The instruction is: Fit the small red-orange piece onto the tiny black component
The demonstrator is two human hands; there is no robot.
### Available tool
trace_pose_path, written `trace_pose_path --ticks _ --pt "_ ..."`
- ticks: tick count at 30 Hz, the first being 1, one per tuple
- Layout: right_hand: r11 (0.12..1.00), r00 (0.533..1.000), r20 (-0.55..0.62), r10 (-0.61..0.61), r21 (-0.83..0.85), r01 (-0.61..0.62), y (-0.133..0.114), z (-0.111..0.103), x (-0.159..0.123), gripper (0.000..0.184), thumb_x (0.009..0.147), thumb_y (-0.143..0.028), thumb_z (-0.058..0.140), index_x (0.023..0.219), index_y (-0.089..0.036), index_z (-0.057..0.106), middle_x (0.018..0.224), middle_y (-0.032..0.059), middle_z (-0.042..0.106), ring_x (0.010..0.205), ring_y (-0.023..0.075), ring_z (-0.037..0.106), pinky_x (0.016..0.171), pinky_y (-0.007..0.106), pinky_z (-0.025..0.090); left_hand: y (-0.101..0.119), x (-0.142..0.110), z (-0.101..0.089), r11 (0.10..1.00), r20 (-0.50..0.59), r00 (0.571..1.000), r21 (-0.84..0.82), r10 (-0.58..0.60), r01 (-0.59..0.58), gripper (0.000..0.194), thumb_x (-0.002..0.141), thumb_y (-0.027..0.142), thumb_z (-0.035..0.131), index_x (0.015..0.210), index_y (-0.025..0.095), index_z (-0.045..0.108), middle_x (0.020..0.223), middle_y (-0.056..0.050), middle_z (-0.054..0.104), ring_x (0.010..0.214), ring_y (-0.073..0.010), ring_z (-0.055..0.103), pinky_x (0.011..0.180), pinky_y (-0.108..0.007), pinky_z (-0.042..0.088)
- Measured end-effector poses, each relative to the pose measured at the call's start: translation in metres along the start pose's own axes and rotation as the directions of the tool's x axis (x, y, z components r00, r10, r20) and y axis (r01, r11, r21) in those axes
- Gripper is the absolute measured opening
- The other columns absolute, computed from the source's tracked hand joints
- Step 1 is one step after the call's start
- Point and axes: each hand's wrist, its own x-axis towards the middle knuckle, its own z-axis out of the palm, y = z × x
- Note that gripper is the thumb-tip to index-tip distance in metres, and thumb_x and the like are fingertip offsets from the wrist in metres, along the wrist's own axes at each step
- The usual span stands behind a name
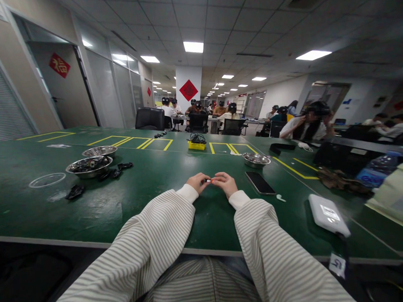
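Observation:
Over the green table [151, 216], close to its near edge, my two hands meet fingertip to fingertip. My left hand [198, 183] is closed in a pinch on one end of a small piece [208, 181], dark and white on the left and orange on the right. At the orange end, the fingers of my right hand [225, 184] pinch the same piece. It is too small for me to make out its kind, and the fingertips partly cover it. Just right of my right hand lies a dark-screened phone [260, 183].
Metal bowls [89, 167] with dark parts stand at left, near loose black pieces [75, 192] and a clear ring [46, 180]. Another metal bowl [256, 160], an earbud [280, 198], a white power bank [328, 215] and a bottle [380, 168] are at right. A yellow box [196, 146] holds cables.

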Motion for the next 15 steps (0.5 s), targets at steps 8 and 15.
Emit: trace_pose_path --ticks 8,15 --pt "0.998 0.999 0.029 0.035 -0.049 -0.033 0.003 -0.0003 0.0006 0.025 0.048 -0.022 0.07 0.069 -0.014 0.059 0.06 0.0034 0.064 0.053 0.0147 0.06 0.056 0.029 0.05 0.0014 0.0013 -0.0019 0.999 -0.039 0.999 -0.04 -0.01 0.008 0.015 0.072 0.022 0.051 0.083 0.017 0.059 0.074 -0.001 0.057 0.061 -0.0068 0.051 0.066 -0.019 0.043" --pt "0.978 0.991 0.048 -0.129 -0.162 0.135 -0.0044 -0.0022 0.0001 0.026 0.046 -0.025 0.07 0.067 -0.014 0.06 0.064 0.0022 0.064 0.06 0.0147 0.06 0.063 0.028 0.048 -0.0042 0.0022 0.0065 0.985 -0.071 0.99 -0.137 -0.118 0.108 0.017 0.066 0.019 0.059 0.081 0.013 0.061 0.07 -0.001 0.059 0.056 -0.0063 0.05 0.059 -0.018 0.043"
